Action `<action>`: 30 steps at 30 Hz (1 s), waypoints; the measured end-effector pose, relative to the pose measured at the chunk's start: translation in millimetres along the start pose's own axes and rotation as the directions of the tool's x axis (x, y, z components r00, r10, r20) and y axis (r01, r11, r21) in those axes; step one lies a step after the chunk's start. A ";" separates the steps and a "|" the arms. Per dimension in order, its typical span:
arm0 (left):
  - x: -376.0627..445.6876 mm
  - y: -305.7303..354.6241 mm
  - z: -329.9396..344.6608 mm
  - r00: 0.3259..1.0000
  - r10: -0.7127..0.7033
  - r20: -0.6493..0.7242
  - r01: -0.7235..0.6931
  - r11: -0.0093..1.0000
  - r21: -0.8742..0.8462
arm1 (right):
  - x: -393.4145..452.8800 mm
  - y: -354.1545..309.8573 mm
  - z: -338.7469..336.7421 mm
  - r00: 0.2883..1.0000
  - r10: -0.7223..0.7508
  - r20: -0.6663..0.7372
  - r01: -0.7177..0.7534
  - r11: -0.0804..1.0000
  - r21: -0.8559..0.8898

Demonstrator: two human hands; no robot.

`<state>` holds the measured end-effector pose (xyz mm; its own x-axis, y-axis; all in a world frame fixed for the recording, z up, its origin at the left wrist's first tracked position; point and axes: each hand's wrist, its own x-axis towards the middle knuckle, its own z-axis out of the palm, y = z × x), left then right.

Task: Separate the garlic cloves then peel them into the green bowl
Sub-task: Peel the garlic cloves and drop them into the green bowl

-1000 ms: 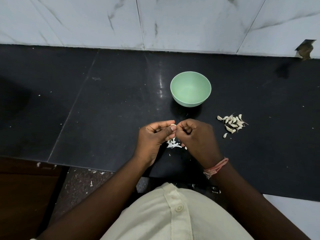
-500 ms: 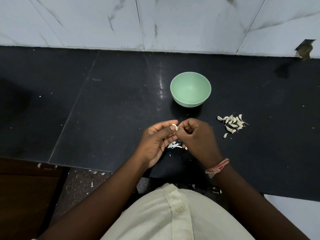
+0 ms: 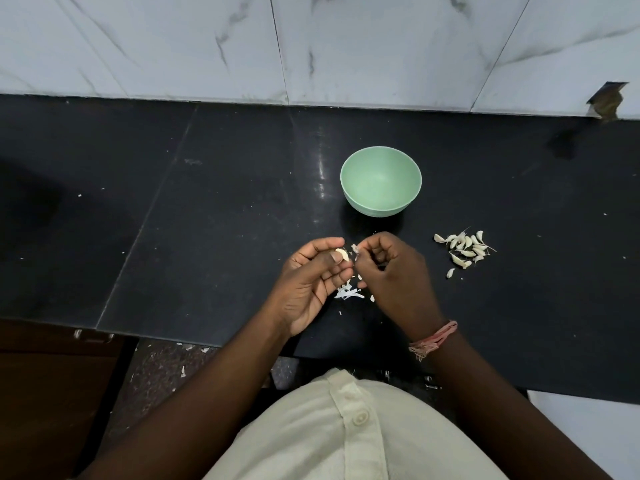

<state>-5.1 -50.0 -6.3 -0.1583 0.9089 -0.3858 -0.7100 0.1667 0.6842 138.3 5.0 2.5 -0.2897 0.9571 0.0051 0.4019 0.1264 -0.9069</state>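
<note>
**Two hands, one clove: garlic peeling at a black stone surface**

Two bare hands meet over a black surface (image 3: 242, 202) that fills the middle of the head view, backed at 12 o'clock by a white marble-veined wall (image 3: 173, 46). At 6 o'clock the person's cream buttoned shirt (image 3: 329, 438) rises into view.

Next in size, the left hand (image 3: 308, 282) is turned palm-up near the centre, its fingers (image 3: 322, 243) curled so that thumb and forefinger pinch a garlic clove (image 3: 342, 254), pale and partly bared. At 3 o'clock of it, almost touching, the right hand (image 3: 394, 271) is curled inward, its fingers (image 3: 372, 242) pinching a torn scrap of skin (image 3: 354, 251) just beside the clove. A pink thread band (image 3: 434, 339) circles the right wrist.

The green bowl (image 3: 381, 185) stands upright at 12 o'clock of the hands, near them but apart; its inside shows nothing but green.

At 3 o'clock of the right hand, well apart from it, lies a loose pile of unpeeled cloves (image 3: 464, 249), a single clove (image 3: 450, 273) strayed to the pile's 7 o'clock.

Smallest of all, white peelings (image 3: 348, 293) lie on the surface directly beneath the two hands, with stray flecks scattered across the stone.
</note>
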 end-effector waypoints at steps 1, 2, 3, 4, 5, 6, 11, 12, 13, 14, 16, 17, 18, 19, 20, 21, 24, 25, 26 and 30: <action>-0.2 0.6 0.3 1.000 -0.001 -0.008 0.001 1.000 -0.019 | -0.7 2.0 0.7 1.000 0.004 -0.005 -0.004 1.000 -0.008; -0.4 1.1 0.4 1.000 -0.007 -0.013 0.007 0.999 -0.038 | -1.1 3.9 1.0 1.000 0.012 -0.009 -0.013 1.000 -0.016; -0.7 1.3 0.4 1.000 -0.017 -0.016 0.016 0.998 -0.058 | -1.7 5.3 1.1 1.000 0.023 -0.014 -0.024 0.999 -0.025; -0.8 1.1 0.4 0.999 -0.029 -0.020 0.027 0.997 -0.078 | -2.1 6.3 1.6 0.999 0.034 -0.020 -0.034 0.999 -0.036; -0.7 0.4 0.5 0.999 -0.040 -0.024 0.037 0.995 -0.095 | -2.9 5.9 2.3 0.999 0.039 -0.030 -0.040 0.998 -0.051; -0.8 -0.9 0.5 0.998 -0.047 -0.028 0.044 0.993 -0.112 | -3.7 5.3 3.4 0.998 0.040 -0.045 -0.043 0.997 -0.070; -1.7 -4.5 2.1 0.999 -0.034 -0.017 0.030 0.987 -0.157 | -4.1 6.6 4.4 0.994 0.001 -0.111 -0.018 0.988 -0.155; -1.7 -4.7 2.2 1.000 -0.026 -0.015 0.023 0.987 -0.160 | -3.0 7.9 3.7 0.994 0.000 -0.105 -0.016 0.989 -0.148; -1.5 -4.8 2.3 1.000 -0.018 -0.016 0.015 0.986 -0.165 | -1.9 9.6 3.2 0.995 0.005 -0.097 -0.017 0.992 -0.129; -1.3 -4.8 2.3 1.000 -0.012 -0.018 0.009 0.986 -0.168 | -1.7 10.4 2.7 0.997 0.012 -0.082 -0.021 0.994 -0.103; -1.1 -5.5 2.3 1.000 -0.001 -0.023 -0.002 0.988 -0.157 | -2.5 10.6 1.9 0.999 0.003 -0.051 -0.007 0.997 -0.083; -1.2 -5.8 2.3 1.000 0.004 -0.027 -0.008 0.989 -0.149 | -3.0 10.8 1.6 0.999 -0.017 -0.043 0.013 0.995 -0.096; -1.6 -5.9 2.4 0.999 0.009 -0.031 -0.013 0.989 -0.145 | -4.1 10.0 1.1 0.998 -0.034 -0.046 0.029 0.993 -0.113; -1.8 -6.4 2.6 0.999 0.013 -0.035 -0.018 0.989 -0.146 | -5.5 8.8 0.4 0.997 -0.049 -0.056 0.042 0.992 -0.120; -1.9 -6.9 2.6 0.999 0.018 -0.038 -0.023 0.989 -0.147 | -6.6 7.8 -0.2 0.996 -0.055 -0.070 0.046 0.991 -0.125; -1.8 -7.2 2.7 0.999 0.024 -0.040 -0.029 0.989 -0.144 | -7.0 7.3 -0.6 0.994 -0.060 -0.087 0.049 0.991 -0.124; -1.0 -9.5 2.2 0.998 0.034 -0.056 -0.041 0.990 -0.134 | -5.8 4.9 -0.4 0.993 -0.037 -0.109 0.026 0.995 -0.099; -0.7 -10.2 2.4 0.997 0.036 -0.063 -0.044 0.991 -0.130 | -5.7 5.8 -0.1 0.995 -0.032 -0.099 0.025 0.997 -0.078; -0.5 -10.8 2.2 0.997 0.041 -0.071 -0.049 0.991 -0.121 | -5.6 6.3 0.3 0.996 -0.027 -0.086 0.023 0.998 -0.050; 1.0 -12.3 0.4 0.993 0.073 -0.095 -0.079 0.994 -0.069 | -4.2 13.6 2.1 0.996 0.080 -0.045 -0.078 0.996 0.039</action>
<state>3.8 -51.0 -14.9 -0.2742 0.8780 -0.3922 -0.7410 0.0671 0.6682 143.2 2.2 -10.8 -0.2177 0.9748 -0.0486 0.3889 0.0409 -0.9204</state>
